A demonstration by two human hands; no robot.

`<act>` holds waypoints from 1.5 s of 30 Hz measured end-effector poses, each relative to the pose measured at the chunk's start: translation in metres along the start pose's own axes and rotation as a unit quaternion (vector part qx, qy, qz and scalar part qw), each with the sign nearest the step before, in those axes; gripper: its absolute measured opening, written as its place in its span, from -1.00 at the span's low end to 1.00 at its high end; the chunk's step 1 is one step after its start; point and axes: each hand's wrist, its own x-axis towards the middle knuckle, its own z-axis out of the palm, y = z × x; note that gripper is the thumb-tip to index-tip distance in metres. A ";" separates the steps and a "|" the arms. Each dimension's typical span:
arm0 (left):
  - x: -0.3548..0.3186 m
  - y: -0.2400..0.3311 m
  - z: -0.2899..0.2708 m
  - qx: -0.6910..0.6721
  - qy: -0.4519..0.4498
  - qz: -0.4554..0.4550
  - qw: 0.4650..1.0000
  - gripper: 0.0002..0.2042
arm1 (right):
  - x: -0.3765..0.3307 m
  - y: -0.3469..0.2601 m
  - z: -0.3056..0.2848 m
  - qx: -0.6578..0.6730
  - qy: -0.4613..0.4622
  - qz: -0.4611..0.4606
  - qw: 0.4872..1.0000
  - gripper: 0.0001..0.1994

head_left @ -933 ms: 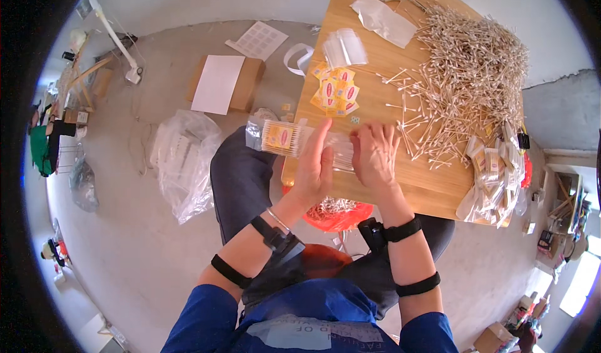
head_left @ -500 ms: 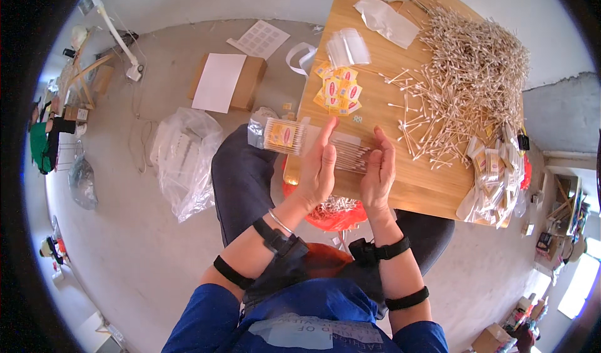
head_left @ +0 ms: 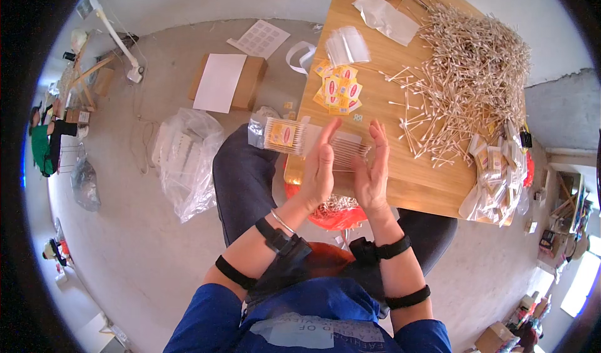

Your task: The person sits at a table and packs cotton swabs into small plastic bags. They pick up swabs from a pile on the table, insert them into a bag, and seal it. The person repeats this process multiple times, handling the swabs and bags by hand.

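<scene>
My left hand (head_left: 320,170) and my right hand (head_left: 374,172) stand on edge at the table's near edge, palms facing, fingers stretched out. Between them lies a row of cotton swabs (head_left: 346,154), side by side; the hands flank it and partly hide its ends. Right thumb and palm are close to the swabs' near right side. Left of my left hand lies a clear pack of cotton swabs (head_left: 283,135) with a yellow card in it. Beyond the hands is a small pile of yellow cards (head_left: 339,92), with clear plastic sleeves (head_left: 347,47) behind it.
A large heap of loose cotton swabs (head_left: 479,71) covers the table's far right. Filled packs (head_left: 494,171) are piled at its right corner. Below the edge is a red bag (head_left: 341,218) with swabs. A cardboard box (head_left: 250,83) and a plastic bag (head_left: 188,159) lie on the floor.
My right hand has shifted slightly left, toward the swabs and my left hand, and its fingers have straightened. My left hand has barely moved.
</scene>
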 end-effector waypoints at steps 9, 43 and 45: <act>0.003 0.003 -0.007 -0.035 -0.023 -0.010 0.999 -0.25 | 0.002 -0.004 -0.011 -0.234 -0.109 -0.061 0.964 -0.16; 0.005 -0.007 -0.008 -0.024 0.009 0.010 1.000 -0.29 | 0.007 -0.009 -0.002 -0.159 -0.012 -0.066 0.985 -0.63; 0.003 -0.012 -0.007 -0.050 0.016 0.004 0.999 -0.30 | 0.009 -0.003 -0.012 -0.241 0.046 -0.060 0.968 -0.66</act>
